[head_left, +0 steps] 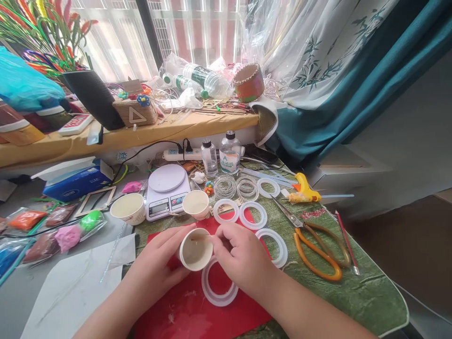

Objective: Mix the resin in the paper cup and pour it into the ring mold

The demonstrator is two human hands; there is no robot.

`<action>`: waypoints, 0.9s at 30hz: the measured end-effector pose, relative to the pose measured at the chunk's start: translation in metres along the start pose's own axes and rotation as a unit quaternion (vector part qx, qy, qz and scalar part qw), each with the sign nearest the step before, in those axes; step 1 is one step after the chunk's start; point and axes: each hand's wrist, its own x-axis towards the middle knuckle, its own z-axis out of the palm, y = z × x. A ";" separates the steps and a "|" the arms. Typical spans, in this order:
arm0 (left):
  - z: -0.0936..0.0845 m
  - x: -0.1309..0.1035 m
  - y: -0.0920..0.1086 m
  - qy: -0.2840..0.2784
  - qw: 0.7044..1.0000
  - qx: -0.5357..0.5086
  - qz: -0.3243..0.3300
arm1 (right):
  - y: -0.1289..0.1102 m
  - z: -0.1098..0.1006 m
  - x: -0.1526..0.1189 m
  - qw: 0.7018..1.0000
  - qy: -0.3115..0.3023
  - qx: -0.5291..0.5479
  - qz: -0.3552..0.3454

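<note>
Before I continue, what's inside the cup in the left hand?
Inside the cup, a thin stick shows against a pale grey interior; whether that includes liquid, I can't tell. The right hand covers the stick's other end.

white daylight glares through the window (201, 33); edges look stretched.

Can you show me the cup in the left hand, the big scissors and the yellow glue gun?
Cup (197, 252): head view, on its inside.
Scissors (295, 220): head view, on the metal near the pivot.
Glue gun (305, 189): head view, on its yellow body.
</note>
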 end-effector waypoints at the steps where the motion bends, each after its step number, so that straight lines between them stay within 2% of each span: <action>1: 0.000 0.000 0.000 0.001 1.000 0.000 0.001 | 0.000 0.000 0.000 1.000 -0.001 -0.003 -0.002; 4: 0.000 0.000 0.000 0.006 1.000 -0.002 0.003 | 0.000 -0.001 -0.001 0.999 -0.027 0.012 -0.017; 8: -0.001 0.001 0.001 0.003 1.000 -0.001 0.005 | 0.002 -0.001 0.001 0.996 0.027 -0.034 -0.072; 12: -0.001 0.001 0.001 0.001 1.000 0.001 0.003 | 0.003 -0.002 0.001 0.994 0.043 -0.057 -0.082; 14: -0.001 0.001 0.001 0.004 1.000 0.002 0.000 | 0.002 -0.002 0.000 0.996 0.028 -0.055 -0.062; 18: -0.001 0.002 0.002 0.006 1.000 -0.002 -0.003 | 0.000 -0.002 -0.001 0.998 -0.048 0.049 0.011; 22: -0.001 0.002 0.002 -0.001 1.000 -0.006 -0.006 | 0.000 -0.001 0.001 1.000 0.012 -0.005 -0.011; 25: -0.001 0.001 0.002 0.001 1.000 -0.008 -0.008 | 0.001 -0.001 0.001 1.000 -0.006 0.003 -0.005; 27: -0.001 0.001 0.002 -0.002 1.000 -0.008 -0.008 | 0.001 -0.001 0.001 1.000 0.007 0.001 -0.010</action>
